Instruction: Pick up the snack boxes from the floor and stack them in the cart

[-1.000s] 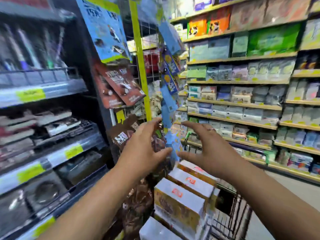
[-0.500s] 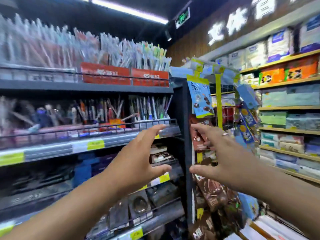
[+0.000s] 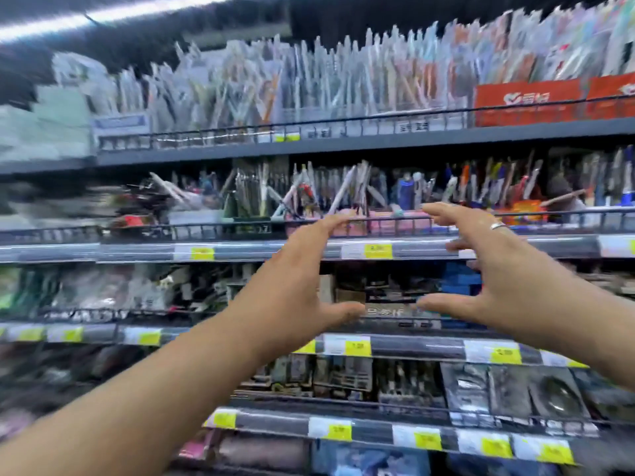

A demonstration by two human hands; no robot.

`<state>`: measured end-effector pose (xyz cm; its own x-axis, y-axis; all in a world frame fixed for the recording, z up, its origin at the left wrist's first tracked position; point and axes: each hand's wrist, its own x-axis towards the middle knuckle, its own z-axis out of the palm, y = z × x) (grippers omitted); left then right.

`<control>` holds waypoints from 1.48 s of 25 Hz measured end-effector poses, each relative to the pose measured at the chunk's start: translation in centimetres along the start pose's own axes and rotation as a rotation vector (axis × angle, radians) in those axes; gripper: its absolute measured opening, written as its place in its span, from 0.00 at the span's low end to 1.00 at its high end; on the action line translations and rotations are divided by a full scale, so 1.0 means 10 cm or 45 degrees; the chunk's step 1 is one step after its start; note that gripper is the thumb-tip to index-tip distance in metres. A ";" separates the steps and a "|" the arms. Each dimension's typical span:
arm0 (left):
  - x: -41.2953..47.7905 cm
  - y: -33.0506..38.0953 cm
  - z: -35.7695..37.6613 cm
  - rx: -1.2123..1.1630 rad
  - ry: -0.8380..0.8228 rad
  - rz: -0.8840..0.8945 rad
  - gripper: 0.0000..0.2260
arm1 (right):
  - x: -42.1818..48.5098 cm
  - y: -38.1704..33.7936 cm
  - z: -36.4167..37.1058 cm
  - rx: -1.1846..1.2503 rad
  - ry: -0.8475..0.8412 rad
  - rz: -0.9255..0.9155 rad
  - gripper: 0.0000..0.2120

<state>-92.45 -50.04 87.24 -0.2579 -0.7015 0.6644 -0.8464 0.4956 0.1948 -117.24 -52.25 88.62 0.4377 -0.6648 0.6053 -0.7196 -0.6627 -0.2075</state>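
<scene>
Stationery shelves (image 3: 378, 146) filled the view, smeared by motion: packaged pens (image 3: 309, 94) on top beside a red sign (image 3: 525, 101), loose pens in the row below, and yellow price tags (image 3: 378, 250) along the rails. Since half a second before, the head had swung further left, and the hanging snack display and far aisle had gone from sight. The snack boxes and cart, seen at lower right a second earlier, lay outside the frame, so their look could not be told. The left hand (image 3: 292, 286) and right hand (image 3: 498, 269), which wore a ring (image 3: 498, 225), stayed raised, spread wide and empty, palms facing each other.
</scene>
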 end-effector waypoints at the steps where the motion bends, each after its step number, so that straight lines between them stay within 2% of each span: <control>1: -0.11 -0.13 -0.10 0.037 0.017 -0.034 0.43 | 0.11 -0.13 0.15 0.038 -0.007 -0.041 0.45; 5: -0.53 -0.51 -0.52 0.184 0.096 -0.223 0.43 | 0.53 -0.51 0.69 0.220 -0.012 -0.248 0.46; 7: -0.84 -0.68 -0.77 0.341 0.181 -0.420 0.43 | 0.83 -0.86 1.03 0.325 -0.092 -0.425 0.46; 9: -0.94 -0.74 -0.88 0.330 0.189 -0.445 0.43 | 0.91 -0.91 1.14 0.392 -0.059 -0.423 0.46; 11: -1.18 -0.78 -1.04 0.470 0.221 -0.594 0.44 | 1.08 -1.16 1.33 0.558 -0.111 -0.579 0.46; 17: -1.92 -0.70 -1.54 0.762 0.350 -0.993 0.43 | 1.34 -2.11 1.99 0.869 -0.298 -0.910 0.47; 24: -2.83 -0.50 -2.16 0.993 0.489 -1.329 0.46 | 1.21 -3.50 2.43 1.162 -0.483 -1.196 0.48; 29: -3.67 -0.70 -2.68 1.019 0.605 -1.448 0.45 | 1.01 -4.69 2.80 1.263 -0.536 -1.297 0.48; 37: -5.12 -1.52 -3.73 0.992 0.737 -1.661 0.44 | 0.63 -6.79 3.64 1.359 -0.743 -1.310 0.48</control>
<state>-49.03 -2.61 77.17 0.8323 -0.0489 0.5522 -0.4017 -0.7398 0.5398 -46.02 -23.94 78.57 0.7949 0.3305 0.5088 0.5820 -0.6524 -0.4854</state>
